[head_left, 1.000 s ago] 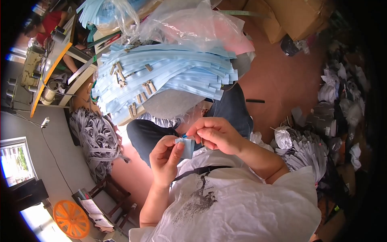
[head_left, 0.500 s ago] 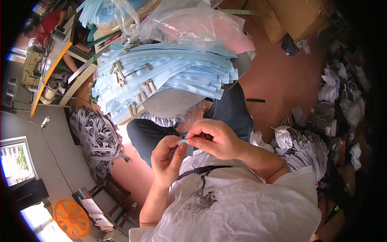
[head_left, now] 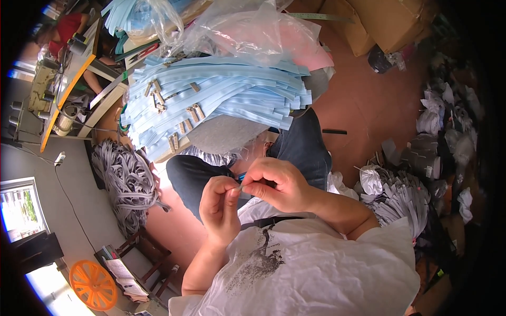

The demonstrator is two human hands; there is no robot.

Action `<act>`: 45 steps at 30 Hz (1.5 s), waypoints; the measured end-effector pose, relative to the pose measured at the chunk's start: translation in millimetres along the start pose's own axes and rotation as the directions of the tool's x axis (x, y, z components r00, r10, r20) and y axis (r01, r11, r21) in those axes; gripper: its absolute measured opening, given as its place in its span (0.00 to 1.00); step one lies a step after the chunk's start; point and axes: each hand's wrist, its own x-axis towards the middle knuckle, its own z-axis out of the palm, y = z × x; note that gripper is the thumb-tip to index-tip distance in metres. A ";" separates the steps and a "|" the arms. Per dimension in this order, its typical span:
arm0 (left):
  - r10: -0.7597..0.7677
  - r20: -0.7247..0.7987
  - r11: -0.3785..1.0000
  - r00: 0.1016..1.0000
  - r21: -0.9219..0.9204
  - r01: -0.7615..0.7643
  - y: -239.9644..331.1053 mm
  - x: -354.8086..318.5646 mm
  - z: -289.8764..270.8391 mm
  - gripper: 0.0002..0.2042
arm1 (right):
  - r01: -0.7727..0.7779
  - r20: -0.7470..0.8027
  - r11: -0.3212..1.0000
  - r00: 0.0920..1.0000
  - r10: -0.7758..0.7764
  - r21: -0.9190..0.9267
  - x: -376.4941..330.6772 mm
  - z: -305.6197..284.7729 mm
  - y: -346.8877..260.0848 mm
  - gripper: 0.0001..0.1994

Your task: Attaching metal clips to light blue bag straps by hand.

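My left hand point(head_left: 219, 208) and my right hand point(head_left: 279, 181) meet in front of my lap, fingertips almost touching. Both are closed in a pinch on one small pale piece point(head_left: 241, 187), like the end of a narrow strip; most of it is hidden by the fingers. Beyond them, many light blue zipper tapes point(head_left: 226, 87) lie in a thick layer on a work surface. Small metal-coloured pieces point(head_left: 197, 110) rest on the tapes in several spots. A grey rounded board or pad point(head_left: 226, 136) shows below the layer's near edge.
Clear plastic bags point(head_left: 237, 34) cover a pink bundle at the back. To the left lie a heap of grey strips point(head_left: 124, 181), an orange wheel point(head_left: 93, 285) and a wood-edged machine table point(head_left: 68, 89) with a person beside it. Grey strips and wrappings point(head_left: 398, 197) fill the right.
The pale piece has turned between my fingertips and shows less now. My left hand has shifted slightly, its thumb closer to the fingers. The zipper tapes have not moved.
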 end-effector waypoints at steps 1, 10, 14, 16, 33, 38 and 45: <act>-0.069 -0.058 0.986 0.996 -0.154 0.060 -0.4 -3.6 4.4 0.04 | 0.042 -0.036 0.999 0.998 -0.042 0.000 0.1 3.1 -0.7 0.04; -0.379 -0.035 0.532 0.925 -0.826 0.187 6.9 4.1 18.6 0.07 | -0.047 -0.150 0.966 0.985 0.087 0.253 -5.1 20.1 11.3 0.04; -0.381 -0.022 0.657 0.924 -0.710 0.254 7.9 4.0 16.1 0.08 | -0.178 -0.084 0.899 0.970 0.229 0.400 -3.1 10.9 8.6 0.05; -0.399 -0.023 0.696 0.917 -0.658 0.286 7.6 4.7 13.5 0.08 | -0.332 -0.031 0.812 0.918 0.395 0.481 -1.5 7.3 7.3 0.05; -0.317 -0.157 0.848 0.935 -0.489 0.205 -7.4 4.8 -10.0 0.05 | -0.454 0.275 0.413 0.863 0.424 0.790 1.4 -16.1 10.8 0.11; -0.282 -0.112 0.845 0.953 -0.499 0.191 5.8 7.5 -9.0 0.05 | -0.474 0.293 0.399 0.852 0.435 0.785 2.9 -17.0 7.1 0.06; -0.241 -0.016 0.891 0.970 -0.399 0.215 9.3 4.1 -10.6 0.03 | -0.485 0.283 0.471 0.854 0.437 0.737 3.4 -17.7 6.6 0.07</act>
